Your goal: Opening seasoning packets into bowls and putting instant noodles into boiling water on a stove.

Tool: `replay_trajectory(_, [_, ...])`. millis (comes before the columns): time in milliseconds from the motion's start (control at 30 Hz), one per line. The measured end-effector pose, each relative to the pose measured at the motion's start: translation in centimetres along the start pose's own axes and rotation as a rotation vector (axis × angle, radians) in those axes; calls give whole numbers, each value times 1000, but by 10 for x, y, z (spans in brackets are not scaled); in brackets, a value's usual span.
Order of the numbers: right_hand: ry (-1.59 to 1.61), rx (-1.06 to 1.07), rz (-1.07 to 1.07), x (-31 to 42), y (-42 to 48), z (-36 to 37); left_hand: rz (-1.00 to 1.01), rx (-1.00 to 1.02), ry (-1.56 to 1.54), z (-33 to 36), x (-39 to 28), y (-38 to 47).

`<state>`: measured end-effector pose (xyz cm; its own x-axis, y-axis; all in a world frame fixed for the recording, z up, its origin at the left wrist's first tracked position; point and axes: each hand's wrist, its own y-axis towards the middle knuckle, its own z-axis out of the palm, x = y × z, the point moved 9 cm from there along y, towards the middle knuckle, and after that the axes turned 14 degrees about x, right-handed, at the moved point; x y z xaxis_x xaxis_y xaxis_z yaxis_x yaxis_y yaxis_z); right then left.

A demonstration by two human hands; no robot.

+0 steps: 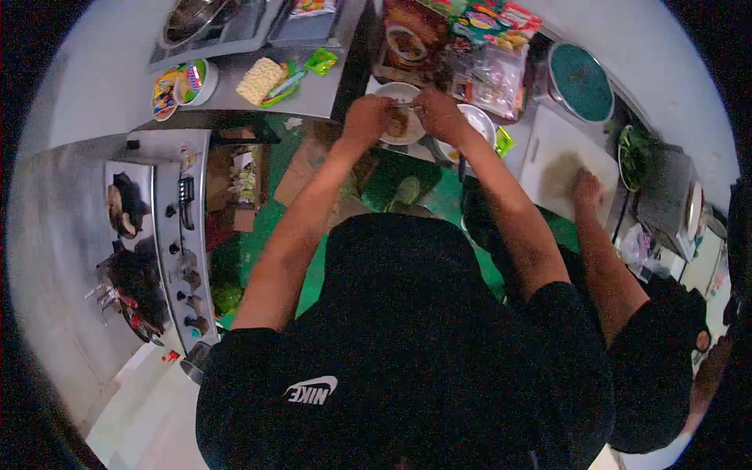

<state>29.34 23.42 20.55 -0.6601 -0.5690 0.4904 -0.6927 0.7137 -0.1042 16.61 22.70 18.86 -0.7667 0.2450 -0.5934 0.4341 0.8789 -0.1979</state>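
My left hand (pixel 368 121) and my right hand (pixel 442 117) are close together above a white bowl (pixel 418 130) that has something brown in it. Both sets of fingers are bent inward over the bowl's far half. Whatever lies between the fingertips is too small and blurred to make out. A second white bowl (pixel 483 120) stands just right of the first, partly behind my right wrist. Beside it lies a small green sachet (pixel 504 141).
A block of dried instant noodles (pixel 261 81) lies on the left counter near another green sachet (pixel 321 61) and a bowl with packets (pixel 205 82). At right, a co-worker's hand (pixel 587 188) rests on a white cutting board (pixel 546 153). A gas stove (pixel 167 235) stands left.
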Motion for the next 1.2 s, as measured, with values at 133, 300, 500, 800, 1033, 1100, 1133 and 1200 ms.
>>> replay_trajectory(133, [247, -93, -34, -5, -4, 8, 155, -127, 86, -7, -22, -7])
replay_trajectory(300, [258, -119, -3, -12, 1, 5, 150, -32, -63, -1, -20, -4])
replay_trajectory(500, [296, -6, 6, 27, 3, -35, 126, -34, -80, -10, -22, -13])
replay_trajectory(800, [125, 113, 11, -5, 13, 10, 90, 50, -94, -10, -26, -4])
replay_trajectory(1033, [68, 25, -13, -9, 11, 5, 103, 4, 47, -30, -37, -7])
replay_trajectory(1100, [101, -32, -8, -15, 9, -1, 68, 2, 39, -33, -40, -9])
replay_trajectory(1133, [132, -85, -5, -17, 7, -6, 65, 1, 42, -27, -34, -8])
replay_trajectory(1200, [153, -19, 31, -18, 9, -4, 135, -93, -41, -23, -26, -7])
